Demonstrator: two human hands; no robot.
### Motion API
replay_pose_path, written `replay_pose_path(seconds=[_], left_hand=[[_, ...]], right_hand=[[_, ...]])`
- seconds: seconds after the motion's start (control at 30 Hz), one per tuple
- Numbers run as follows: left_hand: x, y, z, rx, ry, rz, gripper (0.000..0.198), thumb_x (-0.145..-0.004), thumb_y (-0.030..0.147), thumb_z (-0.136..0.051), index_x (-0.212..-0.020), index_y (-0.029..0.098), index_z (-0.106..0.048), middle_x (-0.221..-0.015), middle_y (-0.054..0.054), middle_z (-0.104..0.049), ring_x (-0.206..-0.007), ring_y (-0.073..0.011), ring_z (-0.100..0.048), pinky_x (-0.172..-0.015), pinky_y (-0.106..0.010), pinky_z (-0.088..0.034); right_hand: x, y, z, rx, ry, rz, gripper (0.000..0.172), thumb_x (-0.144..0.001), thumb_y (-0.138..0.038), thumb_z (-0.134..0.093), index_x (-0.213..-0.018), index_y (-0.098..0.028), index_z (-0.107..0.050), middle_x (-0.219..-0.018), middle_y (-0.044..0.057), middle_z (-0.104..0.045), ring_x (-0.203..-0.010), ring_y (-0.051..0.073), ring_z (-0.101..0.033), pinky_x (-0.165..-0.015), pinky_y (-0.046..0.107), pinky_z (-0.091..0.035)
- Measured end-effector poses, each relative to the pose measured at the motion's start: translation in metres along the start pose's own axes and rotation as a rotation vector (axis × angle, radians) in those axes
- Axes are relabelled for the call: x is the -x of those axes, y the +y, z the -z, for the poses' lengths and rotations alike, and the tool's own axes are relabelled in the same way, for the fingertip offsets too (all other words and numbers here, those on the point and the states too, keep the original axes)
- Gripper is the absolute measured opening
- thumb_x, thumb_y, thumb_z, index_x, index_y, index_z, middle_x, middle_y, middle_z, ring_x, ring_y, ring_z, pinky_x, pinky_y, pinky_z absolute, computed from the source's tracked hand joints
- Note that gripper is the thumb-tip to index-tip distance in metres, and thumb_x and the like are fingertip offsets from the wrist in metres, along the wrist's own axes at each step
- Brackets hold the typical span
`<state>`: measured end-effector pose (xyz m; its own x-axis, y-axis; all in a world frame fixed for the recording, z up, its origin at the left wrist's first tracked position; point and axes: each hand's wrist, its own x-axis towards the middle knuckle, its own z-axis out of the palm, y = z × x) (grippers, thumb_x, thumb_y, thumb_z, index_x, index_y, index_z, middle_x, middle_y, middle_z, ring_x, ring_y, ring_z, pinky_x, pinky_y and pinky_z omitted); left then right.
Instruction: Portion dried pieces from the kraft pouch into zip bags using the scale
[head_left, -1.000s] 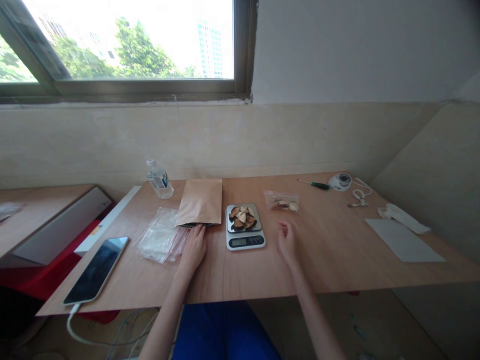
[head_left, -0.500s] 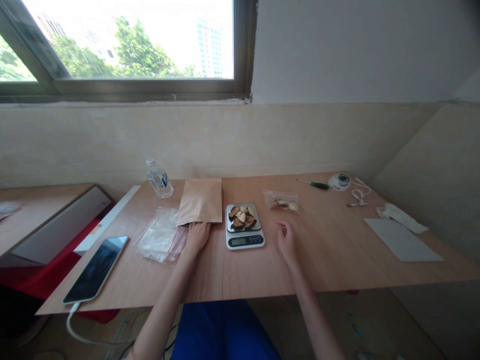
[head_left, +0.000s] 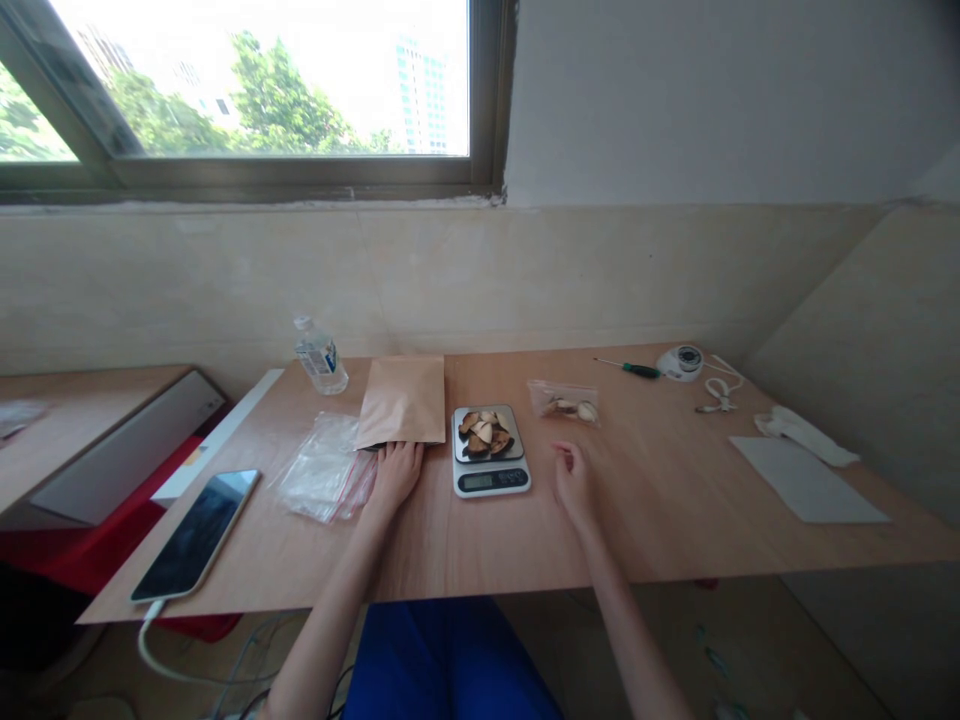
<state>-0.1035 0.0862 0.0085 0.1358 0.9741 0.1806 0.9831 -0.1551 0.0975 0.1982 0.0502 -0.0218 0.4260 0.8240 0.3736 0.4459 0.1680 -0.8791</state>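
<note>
My left hand (head_left: pixel 399 476) rests at the near mouth of a brown kraft paper bag (head_left: pixel 405 400), fingers stretched forward and their tips hidden at the opening. On the table my right hand (head_left: pixel 573 477) lies with fingers curled in, and nothing shows in them. Between the hands stands a white kitchen scale (head_left: pixel 491 482), its display lit but unreadable. Dried mushroom slices (head_left: pixel 486 434) are piled on its plate. Beyond my right hand lies a clear zip bag (head_left: pixel 564 401) with a few slices inside. Clear plastic zip bags (head_left: pixel 322 470) lie left of my left hand.
A phone (head_left: pixel 196 537) with a plugged-in cable lies at the table's left front. A water bottle (head_left: pixel 322 362) stands behind the plastic bags. To the right are a screwdriver (head_left: pixel 637 370), a white dome camera (head_left: pixel 680 364), a crumpled white cloth (head_left: pixel 804 434) and a white sheet (head_left: pixel 810 482).
The view has shifted very slightly. Both hands and the things on the table stay in place.
</note>
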Motion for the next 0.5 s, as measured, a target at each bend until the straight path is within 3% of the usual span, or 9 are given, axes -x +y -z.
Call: replay_pose_path(seconds=[0.37, 0.5], left_hand=[[-0.018, -0.002, -0.006, 0.021, 0.028, 0.088, 0.033, -0.086, 0.024, -0.037, -0.095, 0.015, -0.067, -0.099, -0.017, -0.066, -0.103, -0.0319, -0.055, -0.092, -0.048, -0.035], [-0.012, -0.002, -0.009, 0.047, 0.057, 0.116, 0.033, -0.086, 0.024, -0.035, -0.092, 0.015, -0.067, -0.102, -0.018, -0.065, -0.101, -0.0327, -0.055, -0.087, -0.047, -0.038]], right_hand=[[0.000, -0.001, -0.001, -0.027, -0.024, 0.018, 0.025, -0.083, -0.032, -0.039, -0.092, -0.018, -0.058, -0.091, 0.009, -0.061, -0.082, 0.021, -0.056, -0.074, 0.036, -0.046], [0.000, -0.021, -0.006, 0.045, -0.083, 0.164, 0.024, -0.084, -0.029, -0.039, -0.092, -0.019, -0.059, -0.090, 0.009, -0.060, -0.086, 0.022, -0.054, -0.076, 0.036, -0.045]])
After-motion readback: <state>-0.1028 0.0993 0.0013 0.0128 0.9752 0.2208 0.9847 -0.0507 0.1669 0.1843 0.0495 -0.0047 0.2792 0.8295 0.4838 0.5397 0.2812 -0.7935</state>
